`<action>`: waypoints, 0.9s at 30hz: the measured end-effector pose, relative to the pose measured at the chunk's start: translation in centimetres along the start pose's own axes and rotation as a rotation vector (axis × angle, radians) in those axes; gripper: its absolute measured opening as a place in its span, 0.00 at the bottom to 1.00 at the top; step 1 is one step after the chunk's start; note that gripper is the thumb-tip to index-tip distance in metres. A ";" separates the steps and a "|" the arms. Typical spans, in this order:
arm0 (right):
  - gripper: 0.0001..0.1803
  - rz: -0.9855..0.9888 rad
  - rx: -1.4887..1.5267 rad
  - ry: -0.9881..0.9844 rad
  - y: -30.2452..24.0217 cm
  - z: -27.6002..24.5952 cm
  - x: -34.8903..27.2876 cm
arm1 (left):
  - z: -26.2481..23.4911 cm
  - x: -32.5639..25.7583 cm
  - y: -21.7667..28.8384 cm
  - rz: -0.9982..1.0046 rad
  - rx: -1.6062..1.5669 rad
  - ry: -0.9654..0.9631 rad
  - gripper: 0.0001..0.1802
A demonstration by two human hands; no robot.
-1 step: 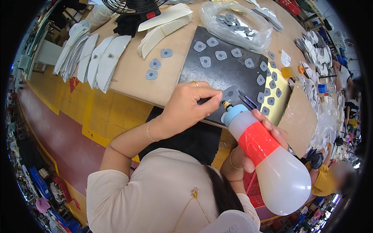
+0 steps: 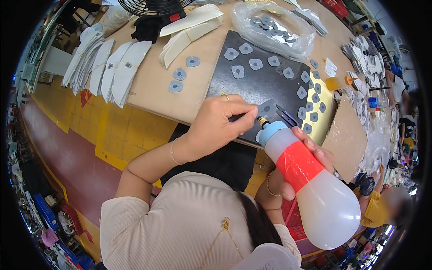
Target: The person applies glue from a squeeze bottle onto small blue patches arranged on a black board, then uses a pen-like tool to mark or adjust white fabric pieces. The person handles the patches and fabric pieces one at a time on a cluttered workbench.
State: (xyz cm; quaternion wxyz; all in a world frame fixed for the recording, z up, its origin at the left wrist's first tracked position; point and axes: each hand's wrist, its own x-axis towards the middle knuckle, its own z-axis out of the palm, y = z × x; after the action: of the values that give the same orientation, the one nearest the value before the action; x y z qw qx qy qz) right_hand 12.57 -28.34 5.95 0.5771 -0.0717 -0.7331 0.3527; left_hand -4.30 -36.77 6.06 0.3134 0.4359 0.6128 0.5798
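My left hand (image 2: 218,121) has thumb and forefinger pinched at the edge of a grey rounded patch (image 2: 268,107) with a darker centre, above the front of a black board (image 2: 227,85). My right hand (image 2: 320,156) is wrapped round a squeeze bottle (image 2: 330,211) of cloudy white plastic with red tape and a light blue cap. The bottle tilts, its narrow nozzle (image 2: 262,120) close to my left fingertips and the patch. Alongside the cap a dark pen-like tool (image 2: 287,116) sticks out from my right hand; how it is held is hidden.
Similar grey patches (image 2: 255,64) lie spread over the board, and several more sit on a gold sheet (image 2: 320,119). A clear plastic bag (image 2: 294,42) of patches lies behind. Stacks of white cut pieces (image 2: 121,72) line the left table edge. An orange-tipped bottle (image 2: 337,83) stands right.
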 end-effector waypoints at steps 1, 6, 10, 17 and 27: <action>0.50 -0.004 0.011 -0.005 0.1 -0.1 0.1 | 0.1 -0.1 0.0 0.025 0.020 0.010 0.08; 0.49 -0.023 -0.020 -0.011 0.4 0.1 0.2 | 0.4 0.3 -0.4 0.135 0.082 0.039 0.07; 0.47 -0.071 0.008 0.069 -0.4 -0.5 0.4 | 0.2 0.5 -0.4 0.059 0.075 0.013 0.08; 0.50 -0.097 0.295 0.186 -1.6 -3.9 0.3 | 0.4 2.7 -2.1 -0.263 -0.055 -0.055 0.12; 0.48 -0.102 0.281 0.215 -1.1 -6.0 -0.2 | 3.7 13.2 -7.6 -0.153 0.473 -0.208 0.15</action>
State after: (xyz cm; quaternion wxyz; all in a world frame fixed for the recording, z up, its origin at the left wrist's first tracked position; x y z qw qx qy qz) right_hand 18.36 -26.63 6.92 0.6738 0.0097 -0.6133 0.4121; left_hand -7.89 -22.90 -0.34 0.3072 0.5068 0.7267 0.3474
